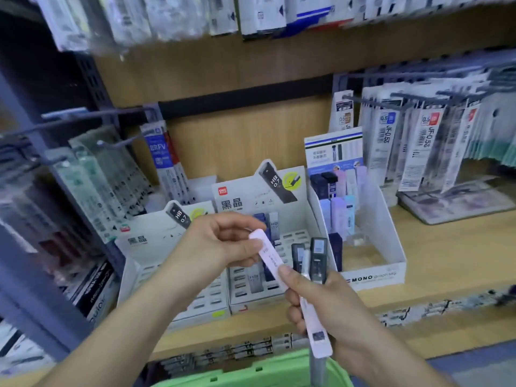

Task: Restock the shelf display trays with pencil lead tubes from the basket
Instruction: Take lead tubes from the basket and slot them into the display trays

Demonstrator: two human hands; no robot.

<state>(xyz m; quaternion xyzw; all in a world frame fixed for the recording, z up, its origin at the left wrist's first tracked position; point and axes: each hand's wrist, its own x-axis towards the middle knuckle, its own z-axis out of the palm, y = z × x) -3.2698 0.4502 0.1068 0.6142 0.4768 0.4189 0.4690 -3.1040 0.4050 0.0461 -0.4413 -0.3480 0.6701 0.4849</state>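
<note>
Sorting, I judge: my left hand (220, 241) fingers (252, 245) pinch one pale tube (269, 256) from the bunch (318, 258) gripped in my right hand (332, 311); next it probably wants slotting upright into the tray (388, 236) at one o'clock

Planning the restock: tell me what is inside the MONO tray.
Pastel tubes stand at the back of the MONO tray, dark tubes at its left. Held tubes in the right hand hide its front-left corner.

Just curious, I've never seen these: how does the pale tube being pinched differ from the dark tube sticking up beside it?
The pale tube is pinkish white; the dark tube is near black. The pale tube leans, top to the left; the dark tube stands upright. The left hand pinches the pale tube; only the right hand holds the dark tube. Both are slim.
</note>
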